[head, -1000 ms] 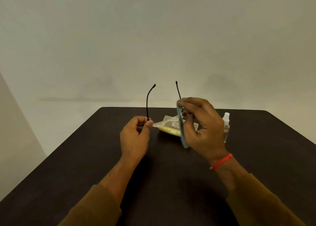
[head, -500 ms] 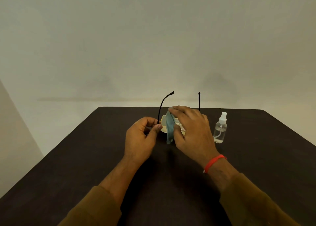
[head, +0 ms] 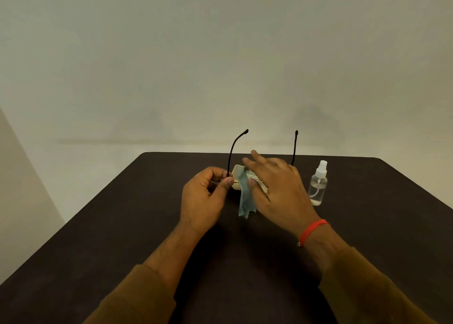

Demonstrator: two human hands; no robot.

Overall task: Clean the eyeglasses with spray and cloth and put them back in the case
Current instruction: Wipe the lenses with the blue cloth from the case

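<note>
My left hand [head: 205, 196] pinches the left corner of the black eyeglasses [head: 232, 152], whose two thin temple arms point up and away. My right hand [head: 277, 189] holds a grey-blue cloth [head: 245, 198] against the lens area, thumb under it and fingers stretched out over it; the cloth's tail hangs down toward the table. The lenses are hidden behind my hands. A pale yellow case [head: 237, 174] lies on the dark table [head: 122, 225] just behind my hands, mostly covered. A clear spray bottle [head: 318, 184] stands upright to the right of my right hand.
The table's far edge runs just behind the case, with a plain pale wall beyond. A red band circles my right wrist [head: 312, 230]. Brown sleeves cover both forearms at the bottom of the view.
The glasses and both hands shifted right and lower over the case. My right fingers have stretched out over the cloth, and the cloth now hangs lower.
</note>
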